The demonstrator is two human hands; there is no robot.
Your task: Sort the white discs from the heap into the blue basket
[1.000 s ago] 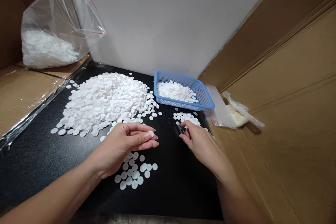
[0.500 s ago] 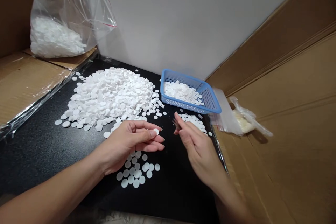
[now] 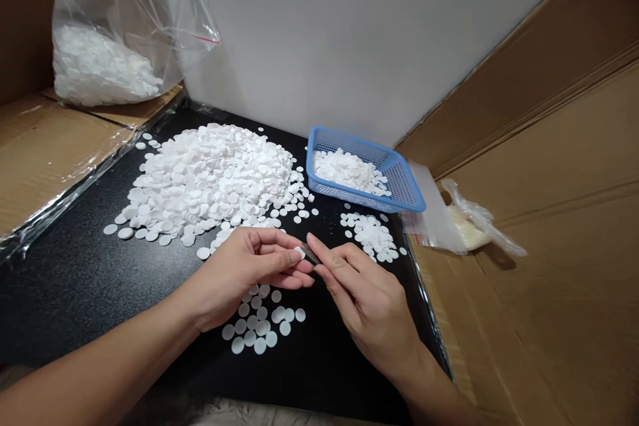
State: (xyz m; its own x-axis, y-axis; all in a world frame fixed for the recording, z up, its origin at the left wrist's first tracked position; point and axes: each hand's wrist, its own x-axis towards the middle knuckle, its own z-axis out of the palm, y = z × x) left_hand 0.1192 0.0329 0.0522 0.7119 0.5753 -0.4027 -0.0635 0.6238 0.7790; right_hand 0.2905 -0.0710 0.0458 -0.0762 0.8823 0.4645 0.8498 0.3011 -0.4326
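My left hand (image 3: 259, 259) pinches a small white disc (image 3: 299, 252) between thumb and fingers, low over the black tabletop (image 3: 164, 306). From the right, my right hand (image 3: 364, 293) grips a thin dark metal blade (image 3: 311, 255), its tip at the disc's edge. Whether blade and disc touch is too small to tell. Several loose white discs (image 3: 260, 345) lie below my left hand. A large heap of similar discs (image 3: 214, 180) stands behind it, and a smaller pile (image 3: 372, 236) lies beyond my right hand.
A blue mesh basket (image 3: 367, 198) with white discs sits at the back right. Beside it, a clear bag (image 3: 469, 229) with pale yellow contents lies on cardboard (image 3: 549, 319). A large plastic bag (image 3: 100, 70) of white pieces stands at the back left. A wall (image 3: 349, 33) rises behind.
My right hand has moved left and turned, bringing the blade up to the disc. My left hand has hardly moved and still holds the disc, which now looks tilted.
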